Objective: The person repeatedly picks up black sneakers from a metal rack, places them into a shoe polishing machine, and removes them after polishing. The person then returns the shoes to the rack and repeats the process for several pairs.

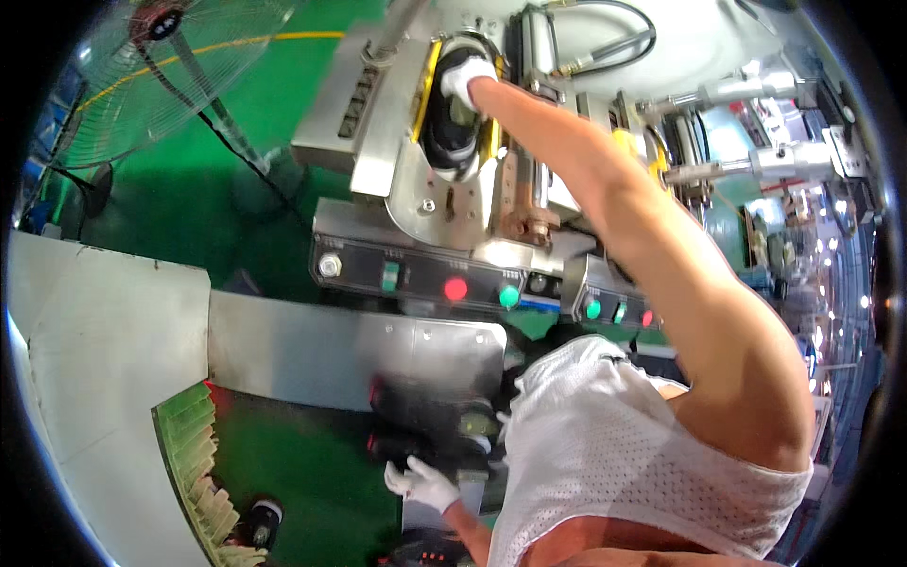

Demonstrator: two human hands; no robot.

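A black shoe (pixel 450 132) with a grey-green insole sits in a yellow-edged holder on a metal machine at the top centre. My right hand (pixel 466 77), in a white glove, reaches far forward and grips the shoe's upper part; some of its fingers are hidden. Low in the picture is my left hand (pixel 422 485), also white-gloved, with its fingers spread and nothing in them. Just beyond it, several dark shoes (pixel 416 425) lie blurred beside a metal shelf; one shows a greenish insole (pixel 479 424).
A control panel (pixel 416 276) with red and green buttons fronts the machine. A second panel (pixel 619 309) and metal cylinders (pixel 794 161) stand to the right. At the upper left is a large fan (pixel 165 28). A pale cabinet (pixel 104 321) and metal shelf (pixel 293 345) fill the left.
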